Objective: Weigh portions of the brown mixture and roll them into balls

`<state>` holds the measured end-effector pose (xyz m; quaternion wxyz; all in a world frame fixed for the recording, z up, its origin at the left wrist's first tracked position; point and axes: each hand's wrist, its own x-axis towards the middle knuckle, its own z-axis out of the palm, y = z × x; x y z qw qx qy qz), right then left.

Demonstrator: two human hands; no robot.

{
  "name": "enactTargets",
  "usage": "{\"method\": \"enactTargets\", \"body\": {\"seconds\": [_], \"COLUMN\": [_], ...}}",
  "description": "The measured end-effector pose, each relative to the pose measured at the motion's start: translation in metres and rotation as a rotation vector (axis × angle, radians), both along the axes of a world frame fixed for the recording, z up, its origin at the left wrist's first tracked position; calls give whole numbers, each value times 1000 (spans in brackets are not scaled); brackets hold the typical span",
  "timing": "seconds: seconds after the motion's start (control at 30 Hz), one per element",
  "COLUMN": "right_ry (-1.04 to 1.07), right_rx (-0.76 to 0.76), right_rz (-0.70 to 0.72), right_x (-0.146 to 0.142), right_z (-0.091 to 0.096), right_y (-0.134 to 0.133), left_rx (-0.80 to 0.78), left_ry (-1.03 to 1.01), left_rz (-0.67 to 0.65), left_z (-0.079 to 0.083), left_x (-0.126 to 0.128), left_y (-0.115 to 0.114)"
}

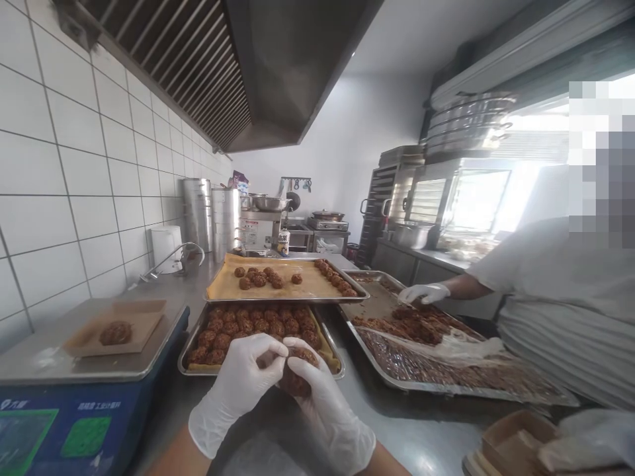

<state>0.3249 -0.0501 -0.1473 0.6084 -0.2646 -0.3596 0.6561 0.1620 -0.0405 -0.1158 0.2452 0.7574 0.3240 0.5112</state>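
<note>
A brown, coarse-textured ball of filling [296, 383] sits in my right hand [325, 403], which wears a white glove and has its fingers curled around it. My left hand [243, 377], gloved too, has thumb and fingertips pinched together at the ball's left edge; whatever is between them is hidden. Just beyond my hands lies a lower metal tray [186, 357] packed with similar balls. On top of its far side rests another tray [297, 299] lined with yellow paper, holding a loose group of balls and a row along its right edge.
Left, a paper piece [149, 324] with a brown lump [116, 332] lies on a blue scale [74, 423]. Right, a large tray [397, 383] holds brown filling under plastic film; a co-worker's gloved hand [424, 293] reaches into it. Paper boxes [516, 436] stand front right.
</note>
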Motion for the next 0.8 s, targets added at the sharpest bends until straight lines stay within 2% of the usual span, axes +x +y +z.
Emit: {"method": "enactTargets", "body": {"seconds": [0.13,0.2,0.27,0.33,0.43,0.53,0.6,0.7,0.8], "right_ry": [66,82,86,89,98,108,103,92,85], "right_rx": [-42,-64,-83,-112,-174,-196,-196,-200,-212], "right_rz": [-11,-12,-21,-32,-47,-26,-5,-2,-21], "right_x": [3,4,4,5,5,4,2,0,0], "right_z": [3,4,5,4,2,1,1,0,-1], "right_y": [-1,-2,-2,1,8,13,12,11,11], "left_rx": [-155,-227,-252,-237,-114,40,6,-92,-119], "left_ry": [-276,-423,-500,-465,-214,237,504,681,760], "left_rz": [-84,-79,-25,54,269,672,868,893,844], "left_z": [-3,1,11,27,53,72,78,78,72], "left_x": [2,0,-8,-28,-82,-156,-203,-250,-266], "left_y": [6,9,6,-1,-19,-30,-26,-8,8]}}
